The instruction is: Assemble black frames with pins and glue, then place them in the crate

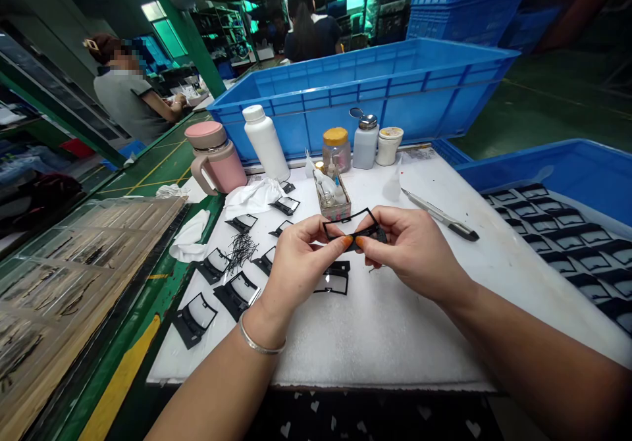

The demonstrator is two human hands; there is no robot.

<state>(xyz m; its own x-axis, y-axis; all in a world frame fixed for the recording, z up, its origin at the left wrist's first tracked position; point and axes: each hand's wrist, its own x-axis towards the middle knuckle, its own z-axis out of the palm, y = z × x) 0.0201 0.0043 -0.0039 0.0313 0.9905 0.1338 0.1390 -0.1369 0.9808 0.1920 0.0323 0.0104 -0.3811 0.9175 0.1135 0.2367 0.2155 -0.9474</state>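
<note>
1 thin-rimmed black frame (379, 234) is pinched by the left hand (307, 251) and the right hand (409, 247) above the white, foam-like surface (375, 342). Similar frames (230, 301) are laid around tangled, thread-like black pieces (241, 251).

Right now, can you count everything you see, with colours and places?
board: one, white, middle
held frame: one, black, above board
loose frames: about nine, black, on board
sticks: many, black, among frames
knife: one, grey, board's right
box: one, brownish, back middle
mug: one, pink, back left
tall bottle: one, white, beside mug
jar: one, yellow-lidded, behind box
pump bottle: one, pale, beside jar
tub: one, white, beside pump bottle
cloths: several, white, left
crates: several, blue, behind and right
crate frames: many, black, right crate
sectioned tray: one, brown, far left
table: one, green, left
people: two clear, grey and dark tops, background
bracelet: one, silver, left wrist
left hand, right hand: two, orange thumbnails, fingers on held frame
</note>
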